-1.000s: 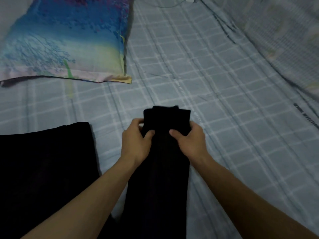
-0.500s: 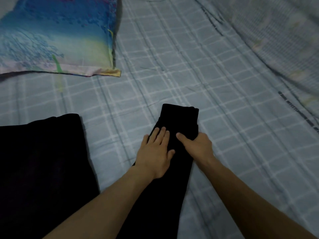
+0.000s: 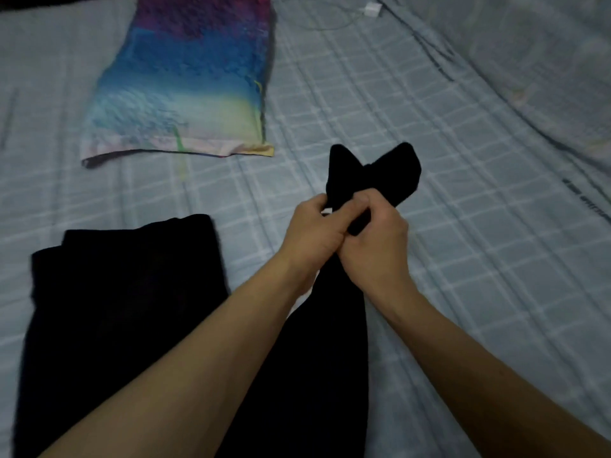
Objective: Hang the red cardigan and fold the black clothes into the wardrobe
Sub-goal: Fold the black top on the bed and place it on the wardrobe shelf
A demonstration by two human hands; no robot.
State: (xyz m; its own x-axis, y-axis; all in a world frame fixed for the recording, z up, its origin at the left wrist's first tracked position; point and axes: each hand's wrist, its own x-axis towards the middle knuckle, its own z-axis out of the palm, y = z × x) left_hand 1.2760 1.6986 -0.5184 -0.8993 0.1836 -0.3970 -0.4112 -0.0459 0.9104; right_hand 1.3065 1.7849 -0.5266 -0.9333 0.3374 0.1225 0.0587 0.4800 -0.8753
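Hands both grasp the narrow black garment (image 3: 375,171): left hand (image 3: 312,228), right hand (image 3: 375,241), side by side above the checked bedsheet (image 3: 479,259).

The long narrow black fabric garment (image 3: 330,342) lies on the checked grey cotton bedsheet (image 3: 463,259), its far end held in the left hand (image 3: 314,229) and right hand (image 3: 377,242), which touch. The folded black cloth (image 3: 125,309) lies left of it, the rainbow-printed rectangular pillow (image 3: 185,94) behind that.

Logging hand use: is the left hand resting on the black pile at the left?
No, the left hand grips the long black garment together with the right hand, apart from the black pile.
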